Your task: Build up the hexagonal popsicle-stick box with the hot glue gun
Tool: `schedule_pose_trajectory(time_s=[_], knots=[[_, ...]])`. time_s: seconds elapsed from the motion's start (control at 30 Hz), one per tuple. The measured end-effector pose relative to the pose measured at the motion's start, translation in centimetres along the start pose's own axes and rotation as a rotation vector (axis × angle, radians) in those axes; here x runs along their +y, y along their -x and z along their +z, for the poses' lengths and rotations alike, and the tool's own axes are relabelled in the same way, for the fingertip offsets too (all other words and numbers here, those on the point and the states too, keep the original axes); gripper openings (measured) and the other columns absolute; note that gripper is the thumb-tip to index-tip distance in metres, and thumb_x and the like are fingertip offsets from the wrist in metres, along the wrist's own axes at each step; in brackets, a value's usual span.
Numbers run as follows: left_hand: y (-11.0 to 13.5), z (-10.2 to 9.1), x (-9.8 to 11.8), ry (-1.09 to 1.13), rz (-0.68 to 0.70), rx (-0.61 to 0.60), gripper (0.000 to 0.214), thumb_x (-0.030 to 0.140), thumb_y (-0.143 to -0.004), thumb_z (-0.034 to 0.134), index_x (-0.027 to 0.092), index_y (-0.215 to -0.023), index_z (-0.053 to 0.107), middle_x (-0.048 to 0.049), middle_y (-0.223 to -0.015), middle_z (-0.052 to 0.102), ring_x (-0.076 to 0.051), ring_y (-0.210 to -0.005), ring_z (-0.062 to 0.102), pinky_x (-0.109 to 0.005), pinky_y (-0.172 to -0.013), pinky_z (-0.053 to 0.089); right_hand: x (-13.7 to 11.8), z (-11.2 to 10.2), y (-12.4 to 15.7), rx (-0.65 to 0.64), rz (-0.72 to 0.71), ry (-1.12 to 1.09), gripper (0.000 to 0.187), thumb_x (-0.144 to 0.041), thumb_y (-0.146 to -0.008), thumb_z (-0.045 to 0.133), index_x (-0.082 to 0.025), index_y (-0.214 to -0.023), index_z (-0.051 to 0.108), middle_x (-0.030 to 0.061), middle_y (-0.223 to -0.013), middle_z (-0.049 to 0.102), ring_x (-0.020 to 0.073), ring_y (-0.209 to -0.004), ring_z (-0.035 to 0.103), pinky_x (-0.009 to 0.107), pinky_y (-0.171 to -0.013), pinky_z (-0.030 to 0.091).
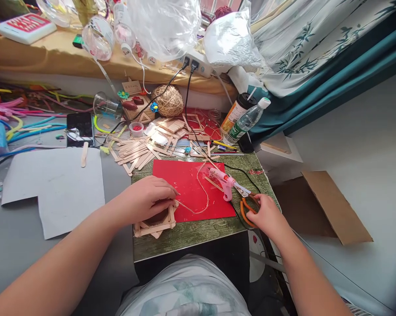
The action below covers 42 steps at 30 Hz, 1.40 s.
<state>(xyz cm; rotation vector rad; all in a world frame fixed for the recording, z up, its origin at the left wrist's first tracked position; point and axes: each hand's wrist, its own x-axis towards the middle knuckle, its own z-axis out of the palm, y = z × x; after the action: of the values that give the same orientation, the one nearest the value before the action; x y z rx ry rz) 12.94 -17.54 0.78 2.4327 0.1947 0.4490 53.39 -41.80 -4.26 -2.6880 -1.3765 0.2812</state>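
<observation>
My left hand [148, 198] rests closed over a small frame of popsicle sticks [155, 226] at the near edge of a red sheet [191, 186]. A length of twine [201, 193] runs from that frame across the red sheet. My right hand [265, 215] grips the orange handles of a pair of scissors [245, 199] lying on the green board [201, 232]. A pink glue gun [226, 182] lies just left of the scissor blades.
Loose popsicle sticks [141, 151] lie piled behind the red sheet, with a ball of twine [167, 101], a phone [80, 129], a water bottle [245, 123], grey paper [58, 184] and coloured pipe cleaners [26, 114]. Cardboard [336, 206] lies right.
</observation>
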Motion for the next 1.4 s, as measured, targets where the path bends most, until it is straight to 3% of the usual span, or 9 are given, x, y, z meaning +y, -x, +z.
schedule_pose_trajectory(time_s=[0.1,0.23,0.37,0.47,0.57,0.7,0.83,1.03,1.4], knots=[[-0.1,0.0,0.1,-0.004,0.017,0.030,0.018,0.027,-0.107,0.056,0.022,-0.103,0.073,-0.0082,-0.092,0.078,-0.021,-0.087,0.073,-0.032,-0.082,0.053,3.0,-0.8,1.3,0.058,0.098,-0.025,0.058,-0.037,-0.066,0.073,-0.016,-0.119,0.063,0.0204,-0.124,0.068,0.0358,-0.115,0.070,0.042,-0.093,0.056],[0.1,0.1,0.0,-0.007,0.036,0.045,0.019,0.029,-0.106,0.058,0.023,-0.102,0.075,-0.0088,-0.089,0.077,-0.021,-0.085,0.073,-0.031,-0.083,0.053,7.1,-1.7,4.4,0.088,0.313,-0.225,0.049,-0.049,-0.066,0.079,-0.022,-0.103,0.063,0.0094,-0.091,0.075,0.0309,-0.082,0.074,0.042,-0.074,0.058],[0.5,0.4,-0.3,0.007,0.036,0.079,0.016,0.028,-0.104,0.060,0.024,-0.104,0.076,-0.0093,-0.090,0.078,-0.021,-0.082,0.073,-0.032,-0.083,0.054,8.2,-2.3,8.7,0.011,0.240,-0.609,0.055,-0.049,-0.063,0.090,-0.025,-0.102,0.060,0.0040,-0.085,0.072,0.0240,-0.076,0.072,0.034,-0.070,0.060],[0.6,0.5,-0.4,0.008,0.042,0.083,0.017,0.028,-0.104,0.060,0.024,-0.106,0.076,-0.0095,-0.090,0.078,-0.021,-0.082,0.073,-0.033,-0.082,0.053,5.8,-3.0,11.1,-0.210,0.064,-0.648,0.045,-0.045,-0.073,0.088,-0.027,-0.101,0.058,-0.0013,-0.076,0.066,0.0173,-0.064,0.064,0.027,-0.063,0.056],[0.6,0.4,-0.3,-0.002,0.050,0.071,0.018,0.028,-0.105,0.058,0.024,-0.106,0.075,-0.0093,-0.089,0.077,-0.022,-0.083,0.072,-0.032,-0.080,0.052,0.8,-4.1,11.7,-0.333,-0.059,-0.543,0.046,-0.044,-0.080,0.083,-0.027,-0.112,0.056,-0.0004,-0.087,0.068,0.0175,-0.076,0.067,0.026,-0.070,0.057],[0.7,0.4,-0.2,-0.046,0.052,0.060,0.020,0.030,-0.107,0.054,0.023,-0.107,0.074,-0.0093,-0.088,0.076,-0.022,-0.083,0.072,-0.033,-0.080,0.051,-6.5,-5.7,10.0,-0.529,-0.296,-0.264,0.036,-0.041,-0.085,0.078,-0.026,-0.110,0.057,0.0034,-0.102,0.069,0.0187,-0.087,0.065,0.030,-0.082,0.057],[0.8,0.3,-0.1,-0.087,0.051,0.051,0.022,0.030,-0.108,0.051,0.023,-0.107,0.073,-0.0086,-0.087,0.076,-0.021,-0.083,0.071,-0.032,-0.081,0.051,-11.0,-6.8,7.5,-0.538,-0.382,-0.155,0.045,-0.045,-0.085,0.078,-0.024,-0.117,0.057,0.0114,-0.123,0.070,0.0284,-0.111,0.070,0.041,-0.100,0.056],[0.8,0.4,-0.1,-0.118,0.078,0.057,0.022,0.027,-0.108,0.050,0.024,-0.106,0.072,-0.0081,-0.087,0.076,-0.021,-0.081,0.071,-0.032,-0.081,0.051,-13.7,-6.2,6.0,-0.429,-0.445,-0.088,0.044,-0.049,-0.088,0.078,-0.023,-0.117,0.058,0.0136,-0.122,0.072,0.0329,-0.115,0.071,0.044,-0.098,0.057],[0.9,0.5,0.0,-0.131,0.072,0.059,0.020,0.023,-0.106,0.052,0.024,-0.101,0.071,-0.0073,-0.084,0.075,-0.021,-0.079,0.070,-0.032,-0.079,0.050,-15.3,-5.0,5.1,-0.367,-0.491,-0.002,0.047,-0.053,-0.084,0.083,-0.024,-0.110,0.057,0.0097,-0.109,0.078,0.0312,-0.100,0.077,0.037,-0.078,0.057]])
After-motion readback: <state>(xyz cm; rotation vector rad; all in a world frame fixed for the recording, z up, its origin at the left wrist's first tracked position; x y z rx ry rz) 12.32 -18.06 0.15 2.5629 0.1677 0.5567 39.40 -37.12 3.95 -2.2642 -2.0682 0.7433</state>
